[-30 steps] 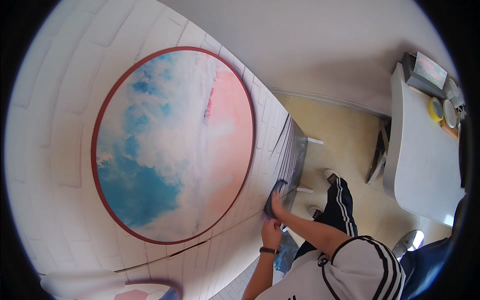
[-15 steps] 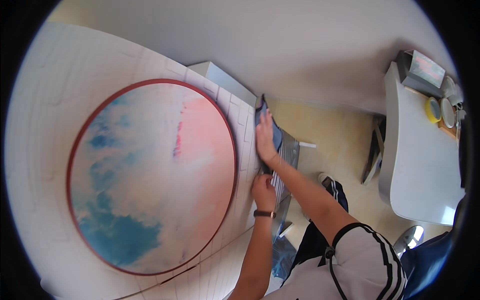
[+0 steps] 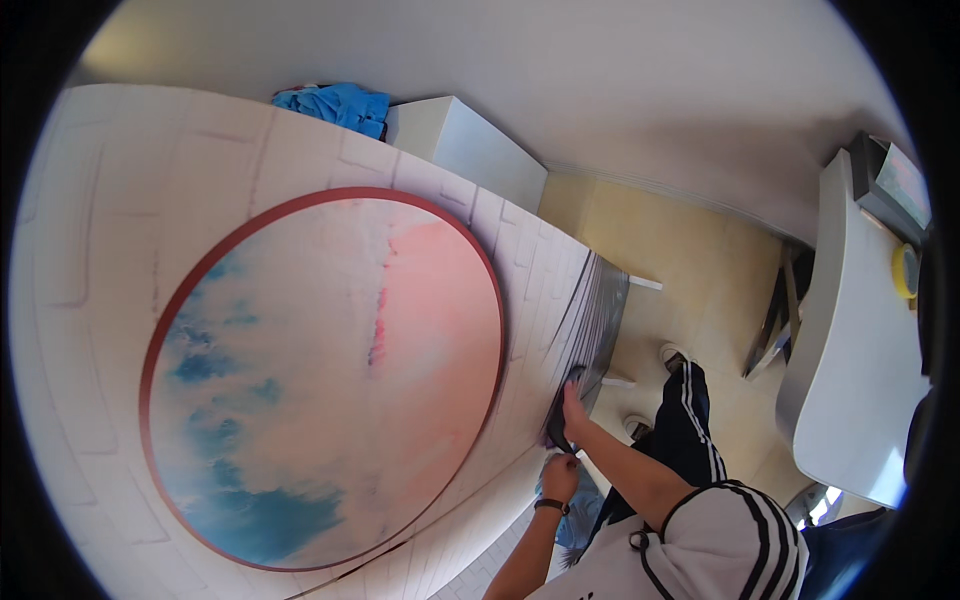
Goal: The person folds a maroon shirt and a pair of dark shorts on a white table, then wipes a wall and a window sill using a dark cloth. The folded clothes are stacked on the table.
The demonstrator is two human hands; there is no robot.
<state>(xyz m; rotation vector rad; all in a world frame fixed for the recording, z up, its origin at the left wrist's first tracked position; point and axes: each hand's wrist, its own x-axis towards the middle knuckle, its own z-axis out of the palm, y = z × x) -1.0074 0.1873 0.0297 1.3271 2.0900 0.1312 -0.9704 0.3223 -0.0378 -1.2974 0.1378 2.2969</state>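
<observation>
Two hands, one dark cloth point(image 3: 557, 425), one panel with one round picture point(image 3: 330, 380), one white box point(image 3: 480, 150), one yellow tape roll point(image 3: 905, 271). The dark cloth lies on the panel's right-hand edge. The left hand point(image 3: 559, 478) is closed on its lower end; the right hand point(image 3: 577, 412) rests on it, grip cannot be told. Compared with half a second earlier, hands and cloth are nearer the person; a blue garment point(image 3: 343, 106) now shows.
</observation>
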